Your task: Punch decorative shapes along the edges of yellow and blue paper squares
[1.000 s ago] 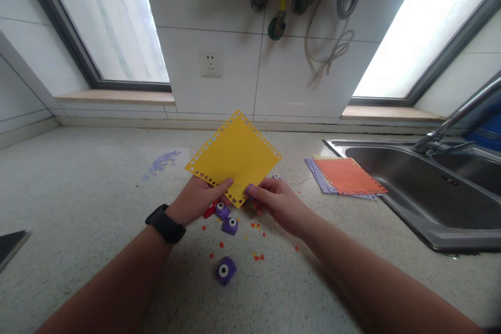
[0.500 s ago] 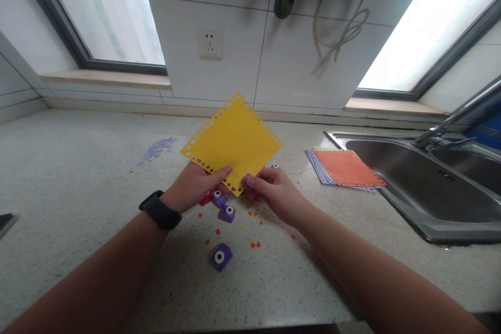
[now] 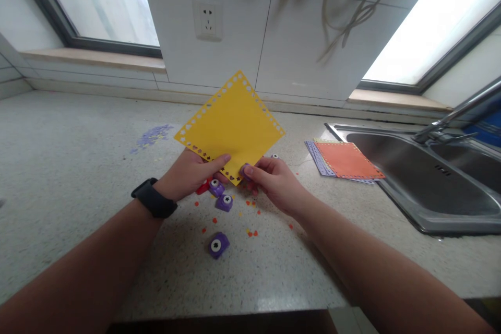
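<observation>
A yellow paper square [image 3: 233, 125] with punched holes along its edges is held up over the countertop [image 3: 78, 177]. My left hand [image 3: 190, 173], with a black watch on the wrist, pinches the sheet's lower left edge. My right hand [image 3: 274, 180] grips a small purple paper punch [image 3: 245, 170] clamped on the sheet's bottom corner. Below the hands lie two purple punches [image 3: 221, 195], a red punch [image 3: 202, 187] partly hidden by my left hand, and one more purple punch [image 3: 218, 245] nearer to me.
Punched orange and purple sheets [image 3: 344, 163] are stacked beside a steel sink [image 3: 430, 182] with a tap [image 3: 450, 120] at the right. Small paper bits [image 3: 250, 231] are scattered under the hands; purple bits [image 3: 151, 136] lie at the left. A wall socket [image 3: 207, 20] is behind.
The view has tilted down, so everything sits higher in the frame. Both hands keep the same hold on the yellow sheet and the punch.
</observation>
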Demonstrator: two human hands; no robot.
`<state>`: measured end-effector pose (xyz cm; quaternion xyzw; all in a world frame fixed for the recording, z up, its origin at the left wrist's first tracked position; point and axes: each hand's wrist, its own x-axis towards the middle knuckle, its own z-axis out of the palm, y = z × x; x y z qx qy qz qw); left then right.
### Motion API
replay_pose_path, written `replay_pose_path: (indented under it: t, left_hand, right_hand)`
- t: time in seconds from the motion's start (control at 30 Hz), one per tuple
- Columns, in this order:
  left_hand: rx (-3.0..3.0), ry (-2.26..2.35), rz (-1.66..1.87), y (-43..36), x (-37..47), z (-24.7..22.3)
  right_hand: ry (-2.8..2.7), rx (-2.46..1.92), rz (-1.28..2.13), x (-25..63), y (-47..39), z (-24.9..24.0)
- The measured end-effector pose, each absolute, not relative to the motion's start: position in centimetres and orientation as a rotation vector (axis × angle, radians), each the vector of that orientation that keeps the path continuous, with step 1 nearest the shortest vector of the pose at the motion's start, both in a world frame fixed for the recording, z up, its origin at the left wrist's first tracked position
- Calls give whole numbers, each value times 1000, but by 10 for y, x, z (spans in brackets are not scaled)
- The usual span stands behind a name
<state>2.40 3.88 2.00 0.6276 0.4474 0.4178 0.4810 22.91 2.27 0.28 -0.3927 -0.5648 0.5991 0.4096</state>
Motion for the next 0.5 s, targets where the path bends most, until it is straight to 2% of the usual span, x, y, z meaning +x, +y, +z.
replay_pose_path:
  t: [0.5]
  left_hand:
    - [1552,1067,1047,39,20,12]
  right_hand:
    - [-1452,-999,1474,231,24,0]
